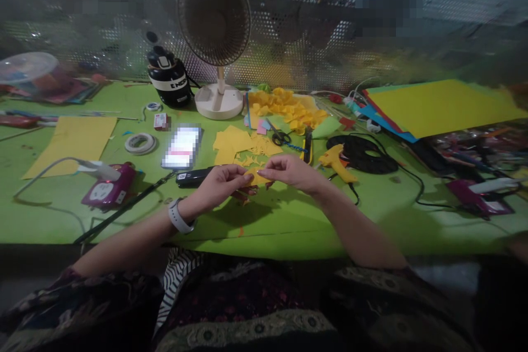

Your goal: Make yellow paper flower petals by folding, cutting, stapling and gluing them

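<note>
Pretty cluttered green surface (pixel 289 236) here, with a fan (pixel 214 19) standing on the far side. The little yellow paper piece (pixel 256 178) sits right between the fingertips: left hand (pixel 226 183) pinching its left end, right hand (pixel 290 173) pinching its right, yellow scraps (pixel 261 144) lying just beyond.

Yellow paper piece (pixel 256 179) between fingers (pixel 242 181)

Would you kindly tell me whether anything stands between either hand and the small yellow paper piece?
Nothing visible does: the left hand and right hand both hold the yellow paper piece.
</note>
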Demonstrator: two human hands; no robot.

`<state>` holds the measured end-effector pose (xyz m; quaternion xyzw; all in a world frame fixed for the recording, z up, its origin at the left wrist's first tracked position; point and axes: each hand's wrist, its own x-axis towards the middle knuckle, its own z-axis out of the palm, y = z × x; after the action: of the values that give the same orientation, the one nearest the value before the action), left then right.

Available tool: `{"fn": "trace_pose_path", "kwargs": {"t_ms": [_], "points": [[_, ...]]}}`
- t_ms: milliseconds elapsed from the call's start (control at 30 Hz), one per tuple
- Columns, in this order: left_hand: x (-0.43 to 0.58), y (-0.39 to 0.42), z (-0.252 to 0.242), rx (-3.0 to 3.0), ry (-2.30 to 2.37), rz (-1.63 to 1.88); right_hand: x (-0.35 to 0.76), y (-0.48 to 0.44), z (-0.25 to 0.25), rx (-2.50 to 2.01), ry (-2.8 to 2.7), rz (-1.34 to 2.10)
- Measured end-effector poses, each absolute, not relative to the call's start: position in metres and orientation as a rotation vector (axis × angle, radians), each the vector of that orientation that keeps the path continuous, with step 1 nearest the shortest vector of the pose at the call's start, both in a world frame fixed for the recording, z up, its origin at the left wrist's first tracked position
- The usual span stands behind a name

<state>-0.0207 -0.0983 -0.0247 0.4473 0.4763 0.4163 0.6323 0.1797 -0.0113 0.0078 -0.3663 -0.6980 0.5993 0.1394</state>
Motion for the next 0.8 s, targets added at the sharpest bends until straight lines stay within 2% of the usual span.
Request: {"fn": "trace_pose_path", "kwargs": {"t_ms": [800], "points": [[-0.02, -0.0981, -0.0228, 1.084, 1.137, 0.983, 0.1831, -0.0101, 0.0126, -1.069, -2.028, 1.797]]}}
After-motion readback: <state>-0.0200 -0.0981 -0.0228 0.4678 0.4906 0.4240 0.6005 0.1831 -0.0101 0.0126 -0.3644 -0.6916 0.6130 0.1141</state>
